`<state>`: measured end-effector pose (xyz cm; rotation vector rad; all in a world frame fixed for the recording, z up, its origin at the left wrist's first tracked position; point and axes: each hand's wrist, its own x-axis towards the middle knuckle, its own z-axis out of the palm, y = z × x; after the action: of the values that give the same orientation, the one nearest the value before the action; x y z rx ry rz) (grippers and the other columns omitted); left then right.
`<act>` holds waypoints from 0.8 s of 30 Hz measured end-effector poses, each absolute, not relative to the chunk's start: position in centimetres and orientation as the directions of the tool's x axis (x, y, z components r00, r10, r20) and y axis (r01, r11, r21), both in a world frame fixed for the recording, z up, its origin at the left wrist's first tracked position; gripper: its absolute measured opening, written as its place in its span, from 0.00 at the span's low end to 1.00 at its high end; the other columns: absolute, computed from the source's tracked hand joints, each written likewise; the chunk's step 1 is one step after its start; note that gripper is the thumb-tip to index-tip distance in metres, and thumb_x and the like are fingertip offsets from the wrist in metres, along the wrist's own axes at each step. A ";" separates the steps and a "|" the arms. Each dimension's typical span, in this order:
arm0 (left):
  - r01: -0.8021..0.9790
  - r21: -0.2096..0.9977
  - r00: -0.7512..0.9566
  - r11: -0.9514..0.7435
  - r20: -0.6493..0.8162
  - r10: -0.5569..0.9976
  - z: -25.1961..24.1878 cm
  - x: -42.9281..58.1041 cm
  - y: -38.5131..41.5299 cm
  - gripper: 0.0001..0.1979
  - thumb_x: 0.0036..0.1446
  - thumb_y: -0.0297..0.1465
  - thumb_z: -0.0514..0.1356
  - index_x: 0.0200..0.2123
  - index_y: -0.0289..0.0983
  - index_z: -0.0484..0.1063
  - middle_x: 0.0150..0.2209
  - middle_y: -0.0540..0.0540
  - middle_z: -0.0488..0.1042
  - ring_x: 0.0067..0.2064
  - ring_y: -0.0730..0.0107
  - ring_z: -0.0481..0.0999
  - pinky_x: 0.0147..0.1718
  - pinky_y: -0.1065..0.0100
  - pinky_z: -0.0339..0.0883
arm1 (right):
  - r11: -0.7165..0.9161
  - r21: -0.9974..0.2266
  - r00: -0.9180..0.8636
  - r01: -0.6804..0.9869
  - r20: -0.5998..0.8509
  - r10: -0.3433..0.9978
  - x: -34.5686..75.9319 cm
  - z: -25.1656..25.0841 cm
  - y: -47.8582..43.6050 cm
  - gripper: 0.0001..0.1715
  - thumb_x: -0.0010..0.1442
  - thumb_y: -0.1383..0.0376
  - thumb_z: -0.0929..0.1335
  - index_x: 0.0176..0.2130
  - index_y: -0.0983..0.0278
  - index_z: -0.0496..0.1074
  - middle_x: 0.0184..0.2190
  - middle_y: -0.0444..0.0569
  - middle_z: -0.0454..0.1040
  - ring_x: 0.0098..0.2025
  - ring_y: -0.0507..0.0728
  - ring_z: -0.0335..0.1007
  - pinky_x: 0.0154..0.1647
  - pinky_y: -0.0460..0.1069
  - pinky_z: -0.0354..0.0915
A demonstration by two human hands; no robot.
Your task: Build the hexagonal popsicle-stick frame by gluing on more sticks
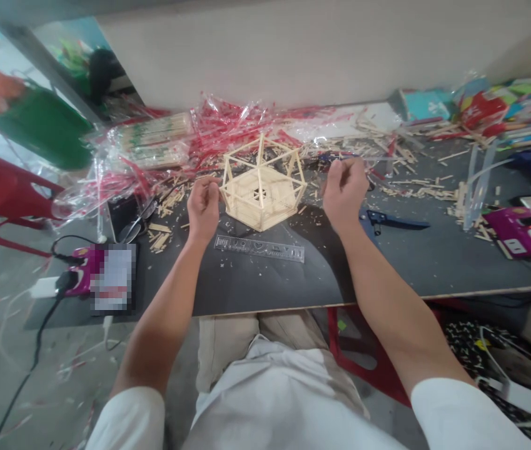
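A six-sided frame model of thin wooden sticks (272, 209) stands on the dark table in front of me. My left hand (203, 206) is at its left corner, with fingers closed and fingertips on the sticks there. To the right of the model, apart from it, my right hand (346, 190) is raised with thumb and fingers pinched together. Whatever it may hold is too small or hidden to make out. A clear plastic ruler (259, 249) lies just in front of the model. By my right wrist lies a blue-handled cutting tool (394, 221), partly hidden.
Loose stick pieces (161, 236) and scraps litter the table (265, 290). Bundles of sticks in plastic wrap (155, 140) and red-striped plastic wrappers (227, 128) pile up behind. Purple power strips (525, 232) sit at both ends, a phone (112, 278) at left.
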<state>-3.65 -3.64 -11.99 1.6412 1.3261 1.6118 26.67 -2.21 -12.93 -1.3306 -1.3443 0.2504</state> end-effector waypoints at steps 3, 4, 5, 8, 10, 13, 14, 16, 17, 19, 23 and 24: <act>0.348 0.845 -0.228 -0.405 0.496 0.838 -12.0 -4.1 -3.4 0.25 0.64 0.60 0.58 0.40 0.44 0.64 0.28 0.51 0.73 0.27 0.72 0.72 0.29 0.67 0.67 | 0.339 -0.809 0.400 0.481 0.546 0.736 26.9 -12.8 -2.1 0.28 0.69 0.36 0.61 0.37 0.56 0.60 0.19 0.38 0.61 0.19 0.54 0.65 0.26 0.53 0.62; 0.351 0.845 -0.232 -0.402 0.495 0.837 -12.1 -4.2 -3.4 0.25 0.64 0.60 0.58 0.39 0.44 0.63 0.28 0.51 0.74 0.27 0.72 0.72 0.29 0.67 0.67 | 0.334 -0.817 0.396 0.469 0.533 0.748 27.0 -12.8 -2.0 0.28 0.68 0.36 0.62 0.36 0.56 0.60 0.20 0.39 0.64 0.19 0.54 0.66 0.25 0.52 0.62; 0.348 0.846 -0.230 -0.403 0.494 0.839 -12.1 -4.3 -3.3 0.26 0.64 0.60 0.58 0.38 0.44 0.62 0.28 0.51 0.74 0.27 0.71 0.72 0.29 0.67 0.67 | 0.329 -0.826 0.389 0.457 0.519 0.761 27.0 -12.8 -1.9 0.28 0.67 0.36 0.63 0.36 0.56 0.60 0.22 0.40 0.67 0.19 0.54 0.67 0.24 0.52 0.62; 0.315 0.857 -0.220 -0.408 0.484 0.847 -12.0 -4.5 -3.4 0.26 0.63 0.60 0.60 0.37 0.44 0.63 0.29 0.50 0.76 0.26 0.72 0.72 0.29 0.67 0.68 | 0.316 -0.849 0.348 0.424 0.475 0.808 26.9 -13.2 -1.6 0.25 0.66 0.40 0.66 0.38 0.57 0.62 0.33 0.47 0.78 0.20 0.53 0.70 0.23 0.51 0.63; 0.301 0.866 -0.215 -0.398 0.469 0.857 -11.9 -4.5 -3.6 0.26 0.64 0.61 0.58 0.36 0.44 0.63 0.27 0.51 0.76 0.24 0.73 0.70 0.27 0.67 0.67 | 0.296 -0.850 0.314 0.436 0.452 0.835 26.7 -13.5 -1.5 0.22 0.64 0.43 0.69 0.39 0.58 0.64 0.37 0.49 0.79 0.21 0.52 0.72 0.24 0.51 0.64; 0.316 0.876 -0.210 -0.365 0.439 0.873 -11.8 -4.5 -3.8 0.26 0.67 0.60 0.53 0.33 0.43 0.62 0.25 0.52 0.74 0.22 0.75 0.69 0.24 0.69 0.64 | 0.260 -0.833 0.271 0.488 0.428 0.862 26.4 -13.9 -1.3 0.18 0.61 0.48 0.71 0.37 0.59 0.67 0.34 0.46 0.78 0.23 0.53 0.73 0.26 0.50 0.66; 0.323 0.877 -0.215 -0.355 0.434 0.875 -11.8 -4.5 -3.8 0.26 0.68 0.59 0.52 0.32 0.43 0.62 0.25 0.52 0.74 0.22 0.75 0.69 0.24 0.69 0.64 | 0.255 -0.831 0.259 0.494 0.421 0.869 26.3 -14.0 -1.3 0.17 0.61 0.50 0.71 0.37 0.59 0.68 0.34 0.46 0.78 0.24 0.53 0.74 0.26 0.50 0.66; 0.335 0.878 -0.231 -0.343 0.429 0.873 -12.0 -4.6 -3.8 0.24 0.70 0.56 0.52 0.31 0.43 0.61 0.25 0.52 0.75 0.21 0.76 0.70 0.23 0.70 0.64 | 0.251 -0.830 0.247 0.498 0.413 0.876 26.2 -14.2 -1.3 0.14 0.60 0.53 0.70 0.37 0.59 0.69 0.34 0.45 0.79 0.24 0.52 0.73 0.27 0.49 0.66; 0.341 0.878 -0.239 -0.337 0.427 0.872 -12.0 -4.6 -3.8 0.24 0.71 0.54 0.53 0.30 0.43 0.61 0.25 0.52 0.75 0.21 0.76 0.70 0.23 0.70 0.64 | 0.249 -0.829 0.245 0.501 0.412 0.878 26.1 -14.2 -1.3 0.12 0.60 0.54 0.70 0.38 0.60 0.69 0.35 0.45 0.79 0.24 0.52 0.73 0.27 0.49 0.66; 0.347 0.881 -0.246 -0.320 0.415 0.876 -12.3 -4.7 -3.7 0.23 0.72 0.50 0.54 0.29 0.42 0.60 0.23 0.53 0.75 0.20 0.77 0.70 0.23 0.71 0.64 | 0.249 -0.825 0.245 0.507 0.415 0.876 26.0 -14.3 -1.4 0.11 0.60 0.56 0.69 0.38 0.60 0.70 0.35 0.45 0.79 0.24 0.51 0.72 0.27 0.48 0.67; 0.353 0.891 -0.256 -0.286 0.386 0.886 -12.8 -4.8 -3.3 0.16 0.70 0.40 0.60 0.31 0.42 0.61 0.23 0.53 0.76 0.21 0.77 0.71 0.24 0.72 0.64 | 0.269 -0.816 0.215 0.512 0.425 0.880 25.8 -14.4 -1.5 0.11 0.62 0.57 0.68 0.41 0.60 0.72 0.37 0.47 0.80 0.25 0.52 0.73 0.27 0.49 0.68; 0.367 0.888 -0.278 -0.278 0.390 0.878 -12.9 -4.9 -3.2 0.14 0.69 0.36 0.60 0.31 0.42 0.62 0.24 0.53 0.77 0.21 0.76 0.72 0.25 0.72 0.65 | 0.287 -0.804 0.201 0.521 0.442 0.874 25.9 -14.4 -1.4 0.12 0.62 0.57 0.68 0.42 0.60 0.73 0.40 0.49 0.81 0.28 0.53 0.75 0.28 0.50 0.70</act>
<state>-4.92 -3.17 -12.91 1.5400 1.5401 1.5807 25.87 -1.43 -14.42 -1.3718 -1.4591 0.4059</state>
